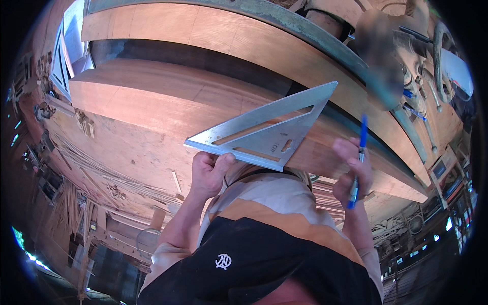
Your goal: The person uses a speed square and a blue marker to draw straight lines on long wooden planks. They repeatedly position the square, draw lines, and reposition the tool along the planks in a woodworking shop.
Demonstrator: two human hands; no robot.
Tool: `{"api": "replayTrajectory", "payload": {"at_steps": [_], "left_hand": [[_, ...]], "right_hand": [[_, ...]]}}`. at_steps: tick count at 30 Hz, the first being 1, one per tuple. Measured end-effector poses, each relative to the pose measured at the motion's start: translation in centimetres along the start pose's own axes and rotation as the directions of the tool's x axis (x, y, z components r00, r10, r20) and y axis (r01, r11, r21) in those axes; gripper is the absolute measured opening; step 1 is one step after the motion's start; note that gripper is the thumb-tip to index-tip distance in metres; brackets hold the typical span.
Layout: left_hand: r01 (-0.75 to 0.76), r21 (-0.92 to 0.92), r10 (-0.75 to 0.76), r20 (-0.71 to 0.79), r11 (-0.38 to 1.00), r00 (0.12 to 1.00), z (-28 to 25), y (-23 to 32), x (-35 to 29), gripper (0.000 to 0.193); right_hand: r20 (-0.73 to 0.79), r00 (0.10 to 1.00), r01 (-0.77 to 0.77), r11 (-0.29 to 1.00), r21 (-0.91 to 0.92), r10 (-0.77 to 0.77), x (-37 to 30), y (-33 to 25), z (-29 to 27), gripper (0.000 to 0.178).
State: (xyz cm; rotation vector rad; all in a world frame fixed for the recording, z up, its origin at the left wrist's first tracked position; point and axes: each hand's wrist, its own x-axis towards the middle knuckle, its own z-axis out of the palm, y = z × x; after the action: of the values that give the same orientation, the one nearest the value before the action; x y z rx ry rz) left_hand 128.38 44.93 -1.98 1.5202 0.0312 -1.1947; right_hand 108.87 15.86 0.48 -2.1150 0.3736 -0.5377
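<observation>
My left hand [209, 174] grips the lipped edge of a silver triangular square [264, 137], thumb along the edge and fingers curled under it. The square lies tilted over a long reddish wooden beam [147, 101], its long point reaching toward the gap behind. To the right, my right hand [349, 170] is closed around a blue pen [354, 190], held nearly upright close to the beam's near side and apart from the square. Faint cross lines show on the beam. Part of its near side is hidden by the square.
A second wooden beam [203, 28] runs parallel behind, next to a greenish metal bar [284, 15]. Another triangular square [59, 66] stands at the left end. Tools and a metal clamp [441, 61] lie at the right, near a blurred person [378, 56]. Thin wood strips [96, 165] lie below.
</observation>
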Motion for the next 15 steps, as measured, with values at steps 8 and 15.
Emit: {"api": "replayTrajectory", "payload": {"at_steps": [8,15], "left_hand": [[0.031,-0.056,-0.028,0.042,0.998,0.999,0.1,0.2,0.3,0.030],[0.033,-0.114,-0.027,0.059,0.993,0.998,0.1,-0.5,0.4,0.030]], "right_hand": [[0.273,0.960,0.005,0.979,0.206,-0.063,13.1,-2.5,5.9,0.012],[0.462,0.874,0.027,0.963,0.268,-0.153,15.9,-2.2,10.6,0.007]]}}
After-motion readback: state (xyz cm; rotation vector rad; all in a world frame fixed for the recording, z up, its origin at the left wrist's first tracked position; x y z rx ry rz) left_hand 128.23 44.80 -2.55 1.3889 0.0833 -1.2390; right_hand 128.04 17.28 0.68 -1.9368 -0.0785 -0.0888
